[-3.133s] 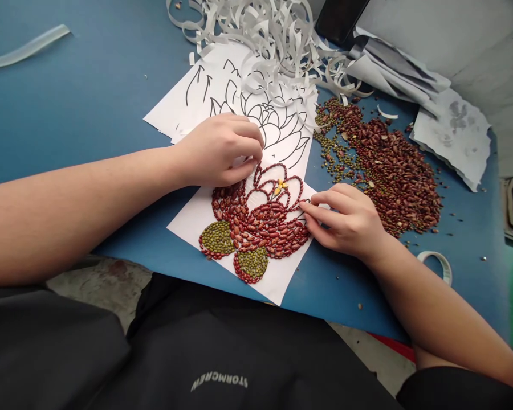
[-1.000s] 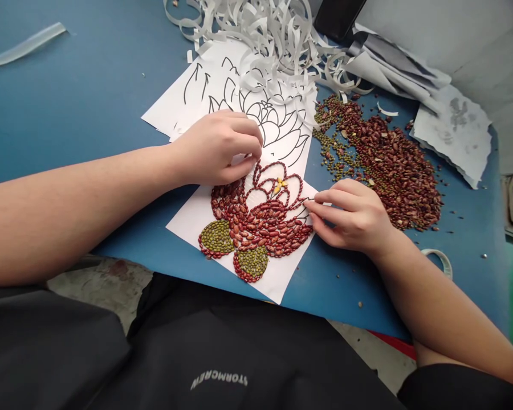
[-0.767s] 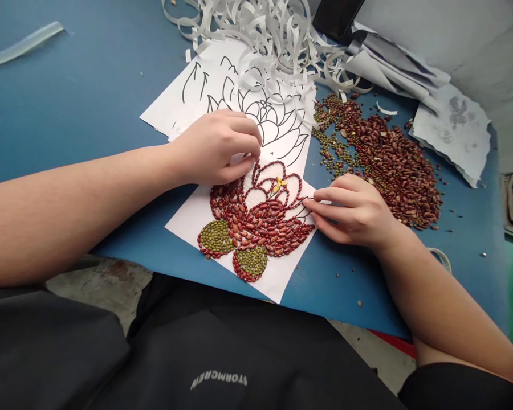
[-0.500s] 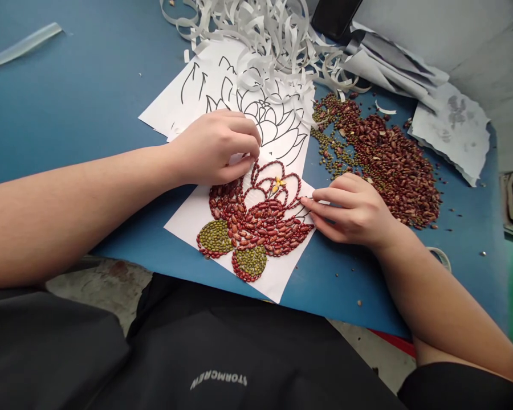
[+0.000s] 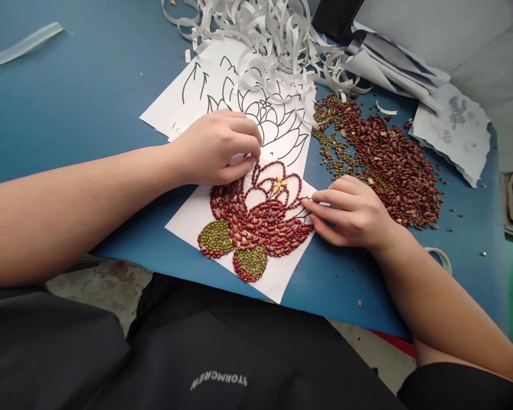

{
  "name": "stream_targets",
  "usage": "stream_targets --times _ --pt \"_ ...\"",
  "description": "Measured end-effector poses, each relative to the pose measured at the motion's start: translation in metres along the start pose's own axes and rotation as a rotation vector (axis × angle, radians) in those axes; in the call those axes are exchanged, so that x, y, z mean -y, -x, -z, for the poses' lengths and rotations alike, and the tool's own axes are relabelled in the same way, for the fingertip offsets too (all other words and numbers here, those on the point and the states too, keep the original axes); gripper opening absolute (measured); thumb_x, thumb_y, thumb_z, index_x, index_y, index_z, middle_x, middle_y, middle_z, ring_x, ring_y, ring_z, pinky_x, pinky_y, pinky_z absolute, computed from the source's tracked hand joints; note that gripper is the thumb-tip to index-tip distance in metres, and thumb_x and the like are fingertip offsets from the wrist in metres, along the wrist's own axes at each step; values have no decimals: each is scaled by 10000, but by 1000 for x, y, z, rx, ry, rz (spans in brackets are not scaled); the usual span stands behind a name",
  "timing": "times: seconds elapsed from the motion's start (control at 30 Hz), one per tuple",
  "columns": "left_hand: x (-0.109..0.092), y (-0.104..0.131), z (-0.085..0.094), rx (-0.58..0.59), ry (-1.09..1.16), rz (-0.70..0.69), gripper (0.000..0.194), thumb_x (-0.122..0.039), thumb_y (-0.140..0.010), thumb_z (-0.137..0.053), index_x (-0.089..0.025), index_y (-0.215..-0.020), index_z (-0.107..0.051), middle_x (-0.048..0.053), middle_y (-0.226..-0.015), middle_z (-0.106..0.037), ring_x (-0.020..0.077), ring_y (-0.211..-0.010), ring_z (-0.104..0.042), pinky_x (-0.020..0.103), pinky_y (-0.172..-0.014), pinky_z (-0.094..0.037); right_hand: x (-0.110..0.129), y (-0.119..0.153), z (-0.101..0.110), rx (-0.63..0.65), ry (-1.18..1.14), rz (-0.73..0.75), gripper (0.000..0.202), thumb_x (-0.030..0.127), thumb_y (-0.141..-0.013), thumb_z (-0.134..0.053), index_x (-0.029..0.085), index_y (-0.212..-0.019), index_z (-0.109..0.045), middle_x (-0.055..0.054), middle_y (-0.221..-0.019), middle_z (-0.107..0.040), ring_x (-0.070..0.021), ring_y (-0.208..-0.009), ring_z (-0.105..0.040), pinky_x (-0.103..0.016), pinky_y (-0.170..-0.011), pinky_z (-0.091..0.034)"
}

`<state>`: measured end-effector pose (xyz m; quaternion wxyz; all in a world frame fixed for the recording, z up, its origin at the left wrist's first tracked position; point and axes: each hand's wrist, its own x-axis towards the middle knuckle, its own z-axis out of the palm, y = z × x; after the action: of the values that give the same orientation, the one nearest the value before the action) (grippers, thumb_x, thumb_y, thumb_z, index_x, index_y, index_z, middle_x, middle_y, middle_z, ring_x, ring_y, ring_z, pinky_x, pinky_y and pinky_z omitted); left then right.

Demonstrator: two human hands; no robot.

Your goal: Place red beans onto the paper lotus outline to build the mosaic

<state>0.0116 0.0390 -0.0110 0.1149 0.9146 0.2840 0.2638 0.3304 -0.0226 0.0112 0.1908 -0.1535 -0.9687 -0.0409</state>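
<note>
A white sheet [image 5: 183,219] lies at the table's near edge, bearing a flower picture of red beans [image 5: 277,236] with two rounded patches of green beans [image 5: 252,261]. Yellow pieces [image 5: 279,183] sit among its outlined petals. My left hand [image 5: 222,147] rests over the sheet's upper left, fingers curled and thumb tip close to the forefinger; whatever they hold is hidden. At the right edge of the flower, my right hand [image 5: 346,210] has its fingertips pinched at a small red bean on the petal line. Some drawn petal lines show bare beside these fingers.
A printed lotus drawing [image 5: 277,122] lies beyond the bean picture, partly under curled paper strips [image 5: 265,34]. Mixed red and green beans [image 5: 393,165] form a heap at right. Torn papers [image 5: 453,131], a black phone [image 5: 336,20] and a clear strip [image 5: 23,45] lie on the blue table [image 5: 89,97].
</note>
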Motion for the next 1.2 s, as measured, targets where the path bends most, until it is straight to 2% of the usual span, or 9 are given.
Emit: stream_targets --times 0.13,0.3,0.43,0.57,0.73,1.03,1.2 --pt "1 0 0 5 -14 -5 218 -317 -885 -538 -275 -877 -752 51 -971 -764 256 -940 -713 414 -918 -553 -1 -1 0 -52 -27 -31 264 151 -871 -708 206 -1129 -708 -59 -897 -748 -176 -691 -590 -364 -619 -480" --pt "2 1 0 13 -26 -8 215 -312 -885 -530 -274 -861 -741 47 -975 -760 252 -924 -711 409 -906 -546 -12 4 9 -236 5 -324 179 110 -856 -709 224 -989 -747 -73 -881 -753 -206 -765 -693 -351 -644 -560" --pt "0 0 2 33 -15 7 206 -304 -882 -529 -274 -863 -732 42 -973 -754 246 -925 -706 398 -913 -540 -28 13 15 -186 57 -546 107 172 -893 -687 243 -929 -757 -68 -935 -784 -230 -828 -741 -382 -703 -599" --pt "-1 -1 5 61 -18 -2 200 -296 -903 -514 -269 -852 -706 31 -978 -753 230 -925 -703 379 -910 -534 -40 19 15 -140 50 -680 120 209 -901 -646 232 -922 -762 -49 -944 -796 -231 -869 -755 -390 -781 -599" --pt "-1 -1 5 56 -10 -26 206 -281 -916 -516 -246 -860 -711 41 -979 -748 228 -917 -697 392 -893 -541 -44 22 9 -85 10 -744 137 209 -899 -631 246 -933 -758 -63 -971 -787 -256 -909 -744 -423 -825 -593" --pt "-1 0 6 64 -4 -35 223 -269 -934 -519 -235 -889 -735 47 -976 -744 217 -869 -683 399 -863 -541 -57 29 -4 -52 75 -806 250 271 -947 -594 217 -1131 -754 -123 -1117 -732 -307 -1072 -690 -512 -990 -554" --pt "-1 0 7 40 -23 -60 223 -254 -947 -516 -225 -877 -726 46 -968 -753 212 -840 -676 387 -819 -531 -66 33 -4 -42 82 -825 307 222 -935 -564 200 -1182 -745 -136 -1199 -738 -320 -1144 -680 -524 -1032 -539"
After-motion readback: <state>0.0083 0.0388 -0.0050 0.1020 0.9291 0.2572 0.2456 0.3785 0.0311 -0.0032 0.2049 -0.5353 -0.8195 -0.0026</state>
